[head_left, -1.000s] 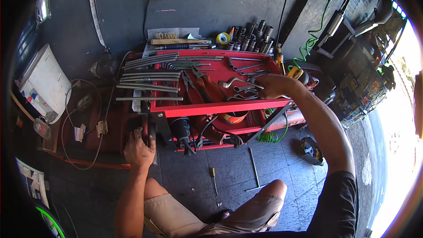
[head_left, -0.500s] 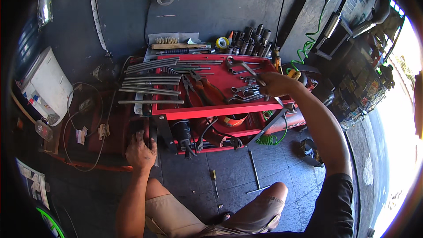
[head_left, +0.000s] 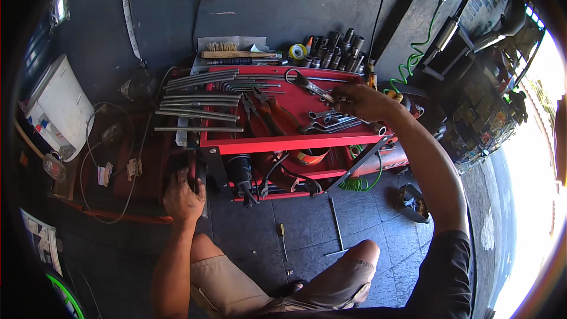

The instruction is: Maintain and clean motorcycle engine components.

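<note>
Over the right part of a red tool tray (head_left: 254, 149), my right hand (head_left: 361, 103) is closed on a combination wrench (head_left: 313, 87). The wrench points to the far left, its ring end clear of my fingers. Beneath that hand lie several more wrenches (head_left: 333, 124), partly hidden by it. Two pairs of pliers, one dark red-handled (head_left: 251, 117) and one orange-handled (head_left: 277, 112), rest left of them. My left hand (head_left: 184, 198) lies with fingers apart on the dark edge of a low red surface (head_left: 150, 192) left of the tray. It holds nothing.
Metal rods (head_left: 198, 106) overhang the tray's left side. Behind stand several sockets (head_left: 336, 53), a tape roll (head_left: 297, 51) and a wooden brush (head_left: 227, 53). Below are a shelf with a green coiled hose (head_left: 357, 184), a T-handle tool (head_left: 336, 224) and a screwdriver (head_left: 283, 236) on the floor.
My right hand has turned, its fingers now toward the left. The tool's far end now shows a ring where an open jaw showed before. My left hand stays on the edge.
</note>
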`<state>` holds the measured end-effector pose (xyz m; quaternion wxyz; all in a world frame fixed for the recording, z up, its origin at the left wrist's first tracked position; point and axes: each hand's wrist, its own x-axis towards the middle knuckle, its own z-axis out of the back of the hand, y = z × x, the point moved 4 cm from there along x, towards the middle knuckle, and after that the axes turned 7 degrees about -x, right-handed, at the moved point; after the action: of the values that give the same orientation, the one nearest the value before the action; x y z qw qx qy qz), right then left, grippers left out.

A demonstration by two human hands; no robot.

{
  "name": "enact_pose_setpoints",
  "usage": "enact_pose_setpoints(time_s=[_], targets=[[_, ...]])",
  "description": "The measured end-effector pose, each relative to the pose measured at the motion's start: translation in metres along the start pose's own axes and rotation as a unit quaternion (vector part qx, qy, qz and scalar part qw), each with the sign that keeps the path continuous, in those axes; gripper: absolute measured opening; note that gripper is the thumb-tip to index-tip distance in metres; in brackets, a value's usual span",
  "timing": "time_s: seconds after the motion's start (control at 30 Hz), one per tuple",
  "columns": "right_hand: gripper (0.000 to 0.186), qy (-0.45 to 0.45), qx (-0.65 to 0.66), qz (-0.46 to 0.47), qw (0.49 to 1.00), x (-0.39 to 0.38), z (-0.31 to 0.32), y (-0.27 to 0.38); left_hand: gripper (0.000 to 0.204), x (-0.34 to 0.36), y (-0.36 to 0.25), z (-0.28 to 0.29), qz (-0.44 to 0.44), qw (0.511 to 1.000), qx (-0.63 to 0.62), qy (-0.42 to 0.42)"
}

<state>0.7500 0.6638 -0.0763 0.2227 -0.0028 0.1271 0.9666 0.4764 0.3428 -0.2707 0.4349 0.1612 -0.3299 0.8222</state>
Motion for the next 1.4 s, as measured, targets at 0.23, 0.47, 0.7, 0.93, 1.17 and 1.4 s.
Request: enact_pose_setpoints(time_s=[0.23, 0.47, 0.7, 0.93, 1.17, 1.4], targets=[[0.022, 0.022, -0.031, 0.022, 0.999, 0.003, -0.005, 0.001, 0.033, 0.001, -0.001, 0.001, 0.006, 1.000, 0.002, 0.011], [0.023, 0.035, -0.040, 0.027, 0.998, -0.004, -0.016, -0.012, 0.033, 0.001, -0.001, -0.001, -0.013, 1.000, 0.008, -0.017], [0.026, 0.070, -0.108, 0.053, 0.990, -0.008, -0.027, -0.012, 0.033, -0.001, 0.001, 0.000, -0.011, 1.000, 0.008, -0.014], [0.029, 0.083, -0.139, 0.051, 0.985, -0.010, -0.024, -0.019, 0.034, 0.001, -0.002, -0.001, -0.015, 1.000, 0.017, -0.018], [0.027, 0.126, -0.143, 0.007, 0.982, -0.007, -0.025, -0.011, 0.035, 0.000, 0.002, -0.001, 0.008, 1.000, 0.004, 0.003], [0.024, 0.079, -0.165, -0.001, 0.983, -0.014, -0.028, -0.010, 0.034, 0.000, -0.001, 0.001, -0.011, 1.000, 0.009, -0.020]])
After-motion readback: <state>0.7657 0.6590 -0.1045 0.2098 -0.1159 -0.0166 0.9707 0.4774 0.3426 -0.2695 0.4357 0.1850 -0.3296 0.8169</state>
